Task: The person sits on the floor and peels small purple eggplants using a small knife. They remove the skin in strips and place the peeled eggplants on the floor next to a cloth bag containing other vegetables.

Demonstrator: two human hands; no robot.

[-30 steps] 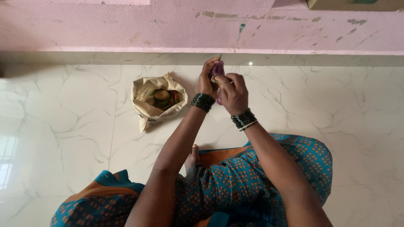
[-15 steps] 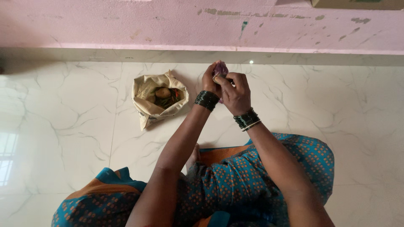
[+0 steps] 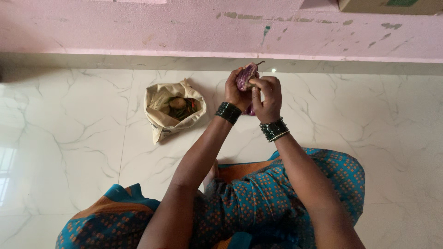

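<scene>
Presently, both hands: raised together above the floor [image 3: 346, 106], working on one brinjal [image 3: 245, 76].
Left hand [image 3: 236, 90]: closed around the brinjal from the left, fingers wrapped behind it.
Right hand [image 3: 266, 94]: fingers pinched on the brinjal's near side, just below its stalk end; whether it is picking at the skin or the cap I cannot tell, since the fingers hide the spot.
Brinjal: small, purple with pale streaks, held stalk up between the two hands, clear of the floor.
Purple bit [image 3: 249, 110]: shows below the hands; possibly a second brinjal or the lower part of the same one.
Bag [image 3: 159, 117]: pale cloth, open, on the floor to the left, well apart from the hands.
Bag contents [image 3: 179, 105]: a potato and some green and red vegetables lie inside.
Progress: one brinjal is out and in hand; the rest seems unhandled in the bag, so most of the work looks left.
</scene>
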